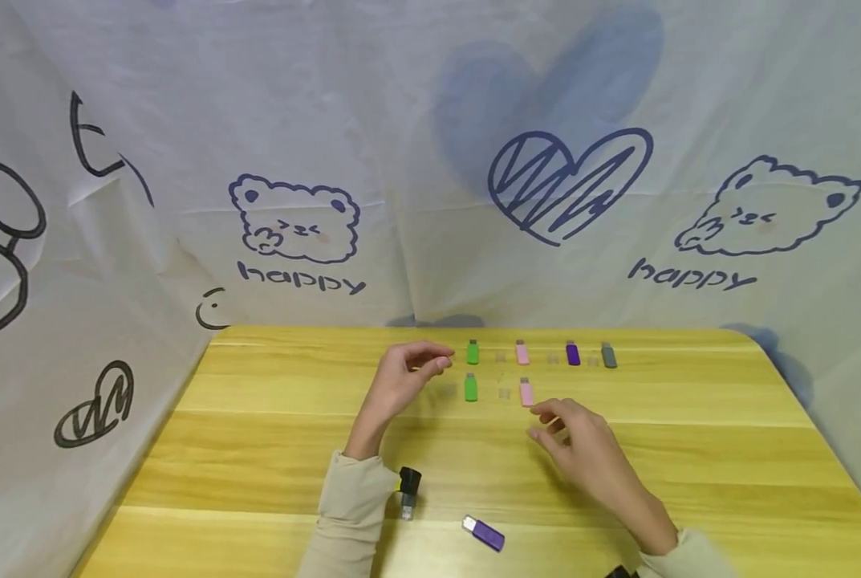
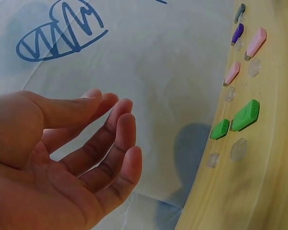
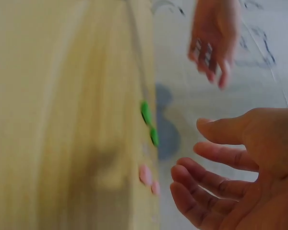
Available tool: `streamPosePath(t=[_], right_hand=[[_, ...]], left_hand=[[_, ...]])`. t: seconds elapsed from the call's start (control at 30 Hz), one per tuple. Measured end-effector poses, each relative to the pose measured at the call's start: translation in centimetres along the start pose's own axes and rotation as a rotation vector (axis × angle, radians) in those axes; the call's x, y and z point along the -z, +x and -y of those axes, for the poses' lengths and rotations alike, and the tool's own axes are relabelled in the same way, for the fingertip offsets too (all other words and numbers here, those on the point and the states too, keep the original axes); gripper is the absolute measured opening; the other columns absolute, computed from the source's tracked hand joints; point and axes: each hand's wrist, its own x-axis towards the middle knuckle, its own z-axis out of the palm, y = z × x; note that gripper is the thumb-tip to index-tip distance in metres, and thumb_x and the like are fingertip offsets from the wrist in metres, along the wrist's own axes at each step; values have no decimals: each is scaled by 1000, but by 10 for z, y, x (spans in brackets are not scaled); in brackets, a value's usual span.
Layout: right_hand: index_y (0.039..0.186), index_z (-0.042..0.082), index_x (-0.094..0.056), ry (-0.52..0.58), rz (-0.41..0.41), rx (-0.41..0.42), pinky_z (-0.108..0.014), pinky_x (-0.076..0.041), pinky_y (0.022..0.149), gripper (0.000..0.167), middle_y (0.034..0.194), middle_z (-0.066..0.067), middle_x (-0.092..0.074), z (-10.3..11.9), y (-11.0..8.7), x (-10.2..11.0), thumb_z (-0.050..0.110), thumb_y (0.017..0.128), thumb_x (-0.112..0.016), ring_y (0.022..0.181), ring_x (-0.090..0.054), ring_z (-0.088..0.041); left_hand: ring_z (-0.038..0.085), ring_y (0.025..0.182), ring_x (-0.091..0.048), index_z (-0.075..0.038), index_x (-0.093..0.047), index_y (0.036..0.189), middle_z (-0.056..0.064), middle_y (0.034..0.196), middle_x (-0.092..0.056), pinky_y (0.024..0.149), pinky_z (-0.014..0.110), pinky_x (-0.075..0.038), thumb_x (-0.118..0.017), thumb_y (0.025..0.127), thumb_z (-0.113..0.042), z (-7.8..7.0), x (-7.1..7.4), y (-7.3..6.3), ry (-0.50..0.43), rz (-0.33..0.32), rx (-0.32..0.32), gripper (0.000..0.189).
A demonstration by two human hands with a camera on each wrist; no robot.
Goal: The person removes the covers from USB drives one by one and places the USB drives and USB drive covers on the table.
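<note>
My left hand point(image 1: 400, 377) hovers at the left end of two rows of USB sticks, fingers loosely bent and holding nothing. Nearest to it are a far green USB stick point(image 1: 473, 352) and a near green USB stick point(image 1: 470, 388). My right hand point(image 1: 578, 441) is just in front of the near pink USB stick point(image 1: 526, 392), its fingers relaxed and nothing between them. Behind that lies another pink USB stick point(image 1: 521, 352). A purple USB stick point(image 1: 573, 353) and a grey USB stick point(image 1: 608, 356) continue the far row rightward. Small clear pieces point(image 2: 239, 149) lie among the sticks.
Closer to me, a second purple USB stick point(image 1: 486, 534) lies slanted on the wooden table point(image 1: 242, 466). A second grey USB stick point(image 1: 407, 506) lies beside my left sleeve, by a black wrist device point(image 1: 410, 480). White cloth point(image 1: 416, 160) with drawings hangs behind the table.
</note>
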Motion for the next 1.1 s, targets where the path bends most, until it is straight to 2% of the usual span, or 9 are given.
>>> streamPosePath(t=[0.13,0.27,0.43,0.57,0.8,0.97,1.1], right_hand=[[111,5,-73,1,45,60,-33,-60,72,24,102,-8,-71,12,-11,-13,10,89,-81,87,-68,-20],[112,8,-72,-2,114,94,-28,-58,72,26,101,-1,-68,20,-22,-24,12,88,-83,87,-67,-17],[114,8,-71,-16,243,105,-25,-51,68,30,94,5,-61,28,-34,-37,18,89,-83,79,-55,-8],[115,7,-71,-17,323,120,-25,-49,67,33,95,6,-59,32,-42,-46,24,89,-82,76,-50,-6],[109,6,-72,-13,363,137,-24,-51,67,32,98,4,-60,40,-49,-57,27,88,-83,75,-51,-3],[101,6,-73,19,374,164,-21,-50,64,19,92,5,-60,41,-51,-60,16,88,-82,72,-50,-1],[93,7,-71,20,381,197,-18,-50,63,10,87,6,-60,41,-50,-62,5,87,-80,71,-51,1]], left_hand=[[23,95,-71,-2,-76,115,8,107,-75,82,33,-57,-66,101,-12,-1,2,-1,10,-3,-6,20],[23,95,-71,-1,-76,115,8,107,-75,81,32,-57,-66,101,-11,1,3,-1,9,-6,2,19],[23,96,-71,-2,-76,115,8,107,-75,82,33,-57,-66,101,-10,2,4,-1,10,-9,8,19],[23,95,-71,-1,-76,115,8,106,-76,81,33,-57,-66,102,-10,1,4,-1,16,-10,4,19],[24,95,-71,-1,-76,115,8,106,-75,81,33,-57,-66,102,-11,0,4,-1,17,-7,5,19],[25,95,-71,0,-75,115,8,106,-75,82,34,-57,-65,102,-11,0,5,-1,14,-6,2,20],[24,94,-71,-4,-77,113,7,105,-76,82,35,-57,-66,101,-10,-1,5,-1,10,-20,8,17]])
